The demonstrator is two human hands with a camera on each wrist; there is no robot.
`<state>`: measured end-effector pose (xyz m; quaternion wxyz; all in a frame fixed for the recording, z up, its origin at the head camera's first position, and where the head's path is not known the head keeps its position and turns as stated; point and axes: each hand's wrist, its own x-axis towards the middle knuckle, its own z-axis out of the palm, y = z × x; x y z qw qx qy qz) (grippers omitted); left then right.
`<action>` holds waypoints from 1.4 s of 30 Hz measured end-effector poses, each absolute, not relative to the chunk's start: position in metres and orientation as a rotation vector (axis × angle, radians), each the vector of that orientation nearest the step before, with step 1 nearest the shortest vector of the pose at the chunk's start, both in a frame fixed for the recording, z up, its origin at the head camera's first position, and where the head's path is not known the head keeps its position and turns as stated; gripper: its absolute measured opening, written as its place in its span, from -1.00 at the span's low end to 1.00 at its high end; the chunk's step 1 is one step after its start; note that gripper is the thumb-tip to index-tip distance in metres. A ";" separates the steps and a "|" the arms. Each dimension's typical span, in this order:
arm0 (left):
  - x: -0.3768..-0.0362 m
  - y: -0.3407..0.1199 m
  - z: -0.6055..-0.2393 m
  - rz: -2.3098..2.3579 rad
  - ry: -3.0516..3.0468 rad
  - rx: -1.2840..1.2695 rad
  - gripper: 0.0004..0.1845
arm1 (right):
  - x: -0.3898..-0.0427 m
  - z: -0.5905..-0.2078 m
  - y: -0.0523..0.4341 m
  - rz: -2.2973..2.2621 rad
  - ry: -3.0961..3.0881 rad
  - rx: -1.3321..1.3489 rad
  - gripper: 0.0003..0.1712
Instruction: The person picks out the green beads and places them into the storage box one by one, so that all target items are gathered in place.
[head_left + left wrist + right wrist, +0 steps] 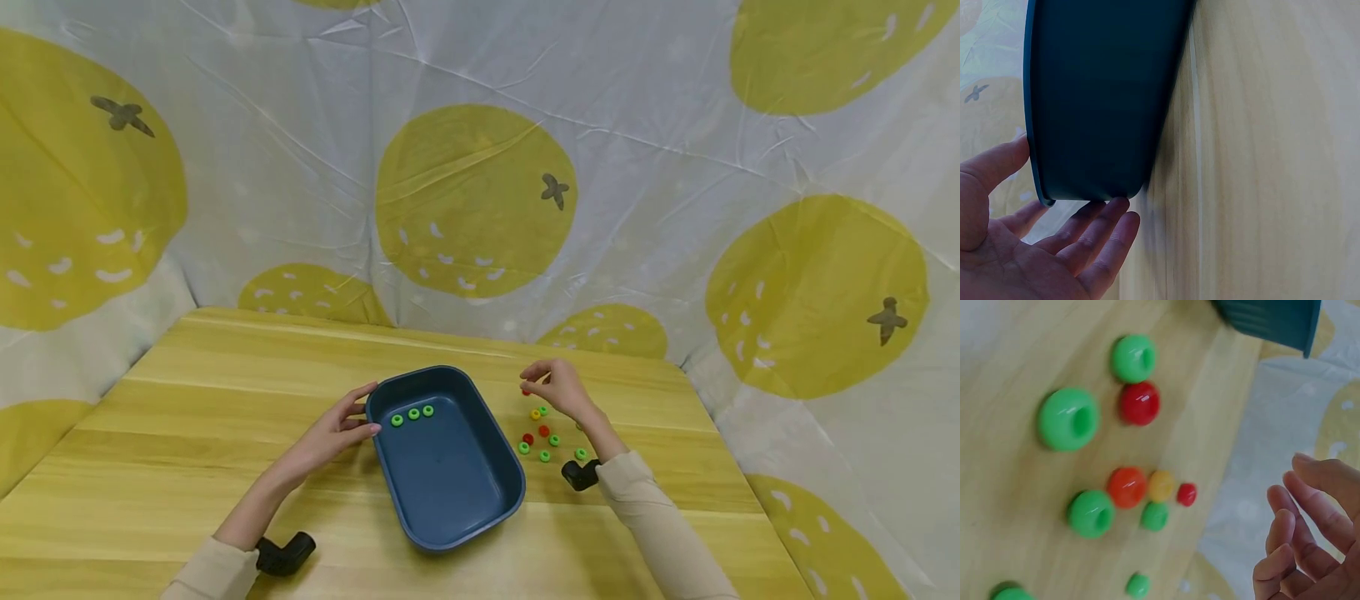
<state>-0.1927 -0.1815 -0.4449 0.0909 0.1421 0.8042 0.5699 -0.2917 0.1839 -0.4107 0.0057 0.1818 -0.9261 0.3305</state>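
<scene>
A deep blue plastic tub (442,479) stands on the table with three green beads (414,413) in a row inside, near its far left end. My left hand (336,433) holds its far left corner. In the left wrist view, the thumb meets the tub's rim (1032,125) and the other fingertips touch the outer wall. To the right of the tub, my right hand (558,387) hovers with bent fingers near a small red bead (1187,494), which lies on the table. Nothing shows between the fingertips of the right hand (1310,531) in the right wrist view.
Several loose beads lie right of the tub, among them an orange bead (1127,487), a yellow bead (1161,486), a second red bead (1139,403) and a green bead (1068,419). Behind the wooden table (247,358) hangs a fruit-printed cloth (637,192).
</scene>
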 end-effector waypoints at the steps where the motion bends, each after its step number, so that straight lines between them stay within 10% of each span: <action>1: -0.193 -0.182 -0.445 1.693 2.392 0.424 -0.26 | -0.291 -0.413 0.187 1.022 -2.900 0.562 -0.85; 42: -0.194 -0.181 -0.445 1.684 2.410 0.445 -0.27 | -0.282 -0.452 0.216 0.914 -2.982 0.385 -0.90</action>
